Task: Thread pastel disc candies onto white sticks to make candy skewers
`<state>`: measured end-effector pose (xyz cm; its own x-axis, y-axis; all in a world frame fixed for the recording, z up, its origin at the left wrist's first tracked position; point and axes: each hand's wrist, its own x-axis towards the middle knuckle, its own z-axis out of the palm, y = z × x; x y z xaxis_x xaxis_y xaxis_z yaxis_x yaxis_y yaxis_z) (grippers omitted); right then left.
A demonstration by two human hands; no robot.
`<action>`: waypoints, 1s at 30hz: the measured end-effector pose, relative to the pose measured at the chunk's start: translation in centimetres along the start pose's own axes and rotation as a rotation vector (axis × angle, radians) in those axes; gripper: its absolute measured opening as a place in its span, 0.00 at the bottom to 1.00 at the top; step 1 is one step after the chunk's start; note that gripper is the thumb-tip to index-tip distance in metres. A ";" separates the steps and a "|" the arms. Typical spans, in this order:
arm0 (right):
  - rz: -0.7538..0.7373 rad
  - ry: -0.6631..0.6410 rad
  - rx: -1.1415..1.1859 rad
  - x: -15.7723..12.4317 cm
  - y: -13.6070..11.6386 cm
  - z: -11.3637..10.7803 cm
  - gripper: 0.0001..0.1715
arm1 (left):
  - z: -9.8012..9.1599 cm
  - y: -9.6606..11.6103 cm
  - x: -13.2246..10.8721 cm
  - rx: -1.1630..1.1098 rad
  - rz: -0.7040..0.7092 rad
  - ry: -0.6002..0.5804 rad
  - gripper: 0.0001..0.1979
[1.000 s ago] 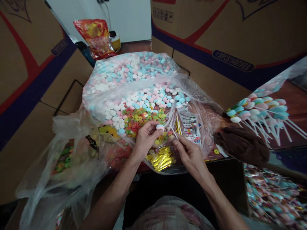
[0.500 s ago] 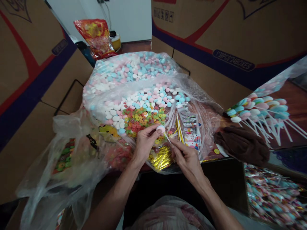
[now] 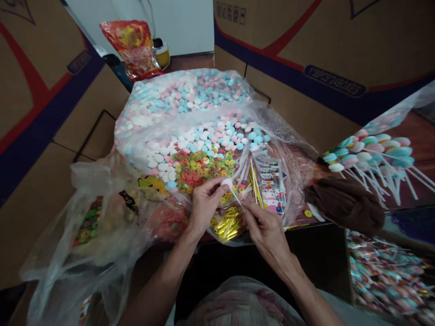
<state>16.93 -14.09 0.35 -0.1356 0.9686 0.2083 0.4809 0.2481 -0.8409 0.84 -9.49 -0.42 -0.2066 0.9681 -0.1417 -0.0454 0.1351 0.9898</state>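
Note:
My left hand [image 3: 206, 201] pinches a pale pink and white round marshmallow [image 3: 227, 182] between thumb and fingertips. A thin white stick [image 3: 235, 196] meets that marshmallow, and my right hand [image 3: 263, 222] grips its lower end. Just past my left hand lie colourful ring gummies [image 3: 200, 170] in a pile. Loose pink, white and blue marshmallows [image 3: 217, 136] spread behind them on clear plastic. Below the stick sits a bundle of gold twist ties [image 3: 227, 225]. Small printed clear bags [image 3: 270, 181] and a few white sticks lie to the right.
Large cardboard boxes [image 3: 306, 86] stand behind and at the left. On the right are finished marshmallow lollipops [image 3: 374, 151], a brown cloth [image 3: 345, 203] and a box of wrapped lollipops [image 3: 384, 271]. A red bag [image 3: 131, 47] stands at the back; a plastic bag [image 3: 88, 244] hangs at left.
My right hand has slid slightly down and away along the stick, so more of it shows between my hands. The view has shifted a little.

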 end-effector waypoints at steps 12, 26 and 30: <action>0.187 -0.138 0.225 0.6 -0.9 0.0 0.18 | -0.5 -0.2 -0.6 0.155 0.273 -0.091 0.11; 0.393 -0.011 0.572 0.6 -1.0 1.4 0.21 | 0.9 -0.3 -3.5 0.364 0.452 -0.188 0.13; 0.455 0.016 0.625 0.9 0.5 0.6 0.21 | 1.4 0.4 -2.1 0.413 0.460 -0.353 0.15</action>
<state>16.52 -13.08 -0.13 -0.0270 0.9746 -0.2221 -0.0927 -0.2237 -0.9702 2.65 -11.14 0.26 0.2158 0.9475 0.2362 0.3589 -0.3019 0.8832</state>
